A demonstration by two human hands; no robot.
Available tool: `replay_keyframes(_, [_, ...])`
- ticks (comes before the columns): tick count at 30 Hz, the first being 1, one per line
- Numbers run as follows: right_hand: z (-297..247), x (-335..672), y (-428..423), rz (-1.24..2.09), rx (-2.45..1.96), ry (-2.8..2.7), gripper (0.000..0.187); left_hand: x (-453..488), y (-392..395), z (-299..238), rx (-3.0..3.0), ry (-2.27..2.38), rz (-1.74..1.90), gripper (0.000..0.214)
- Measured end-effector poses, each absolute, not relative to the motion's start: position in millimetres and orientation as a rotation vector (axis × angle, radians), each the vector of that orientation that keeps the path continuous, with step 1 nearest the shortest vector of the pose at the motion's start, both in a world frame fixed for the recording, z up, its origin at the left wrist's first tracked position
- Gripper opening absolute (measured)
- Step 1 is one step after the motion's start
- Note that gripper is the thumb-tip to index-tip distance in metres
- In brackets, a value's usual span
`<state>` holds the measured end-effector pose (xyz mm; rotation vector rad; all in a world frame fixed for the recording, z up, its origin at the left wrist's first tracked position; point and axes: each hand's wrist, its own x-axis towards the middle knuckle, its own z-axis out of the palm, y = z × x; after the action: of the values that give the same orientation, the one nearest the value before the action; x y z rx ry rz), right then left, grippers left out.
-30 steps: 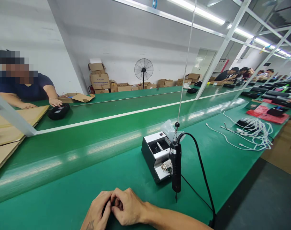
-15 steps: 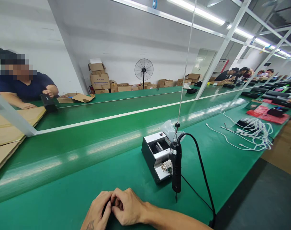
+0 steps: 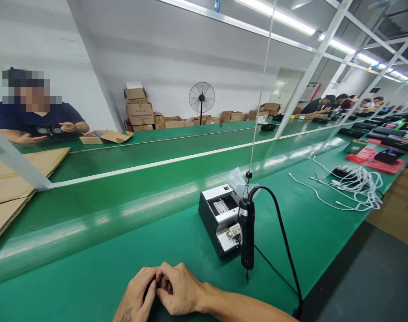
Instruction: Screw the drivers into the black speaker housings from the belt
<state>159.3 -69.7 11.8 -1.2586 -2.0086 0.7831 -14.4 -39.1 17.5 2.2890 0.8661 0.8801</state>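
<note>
My left hand (image 3: pixel 138 293) rests on the green tabletop at the lower middle, fingers curled in and thumb lying alongside. Against it leans my right hand (image 3: pixel 180 288), also closed, its loosely curled fingertips touching the left hand. I see nothing held in either one. To the right of them, a black electric screwdriver (image 3: pixel 247 232) hangs upright, bit downward, from a cord. Just behind it stands a small black and silver machine (image 3: pixel 220 214), probably a screw feeder. Crumpled clear plastic (image 3: pixel 236 181) lies at its back.
White cables (image 3: pixel 358 185) are tangled at the right, before red plastic (image 3: pixel 365 156). A black cord (image 3: pixel 284 232) loops from the screwdriver. Cardboard (image 3: pixel 16 179) lies at the left. Across the conveyor belt (image 3: pixel 130 179), a co-worker (image 3: pixel 39 114) holds a dark object. A fan (image 3: pixel 201 98) stands behind.
My hands have stayed still. The co-worker has raised and turned the dark object, now showing two round faces. Inside the machine, a light metal part has shifted position.
</note>
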Motion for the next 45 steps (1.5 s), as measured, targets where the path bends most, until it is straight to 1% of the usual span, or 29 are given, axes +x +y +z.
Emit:
replay_keyframes(7, [13.2,159.9,-70.9,0.803,-1.281,-2.027,0.025,-15.8,-37.5,11.9,2.288,0.865,0.879,0.038])
replay_keyframes(14, [14.9,160.0,-70.0,0.807,-1.262,-2.010,0.026,-13.0,-38.6,21.7,2.322,0.838,0.893,0.034])
replay_keyframes(28, [14.2,160.0,-70.0,0.801,-1.241,-1.996,0.026,-14.2,-38.4,20.0,2.348,0.813,0.920,0.026])
replay_keyframes(40, [9.0,158.9,-68.9,0.815,-1.188,-1.944,0.025,-9.5,-39.5,22.6,2.368,0.846,0.916,0.037])
replay_keyframes(45, [10.2,158.8,-69.8,0.836,-1.198,-1.953,0.025,-9.9,-39.2,19.1,2.385,0.851,0.933,0.038])
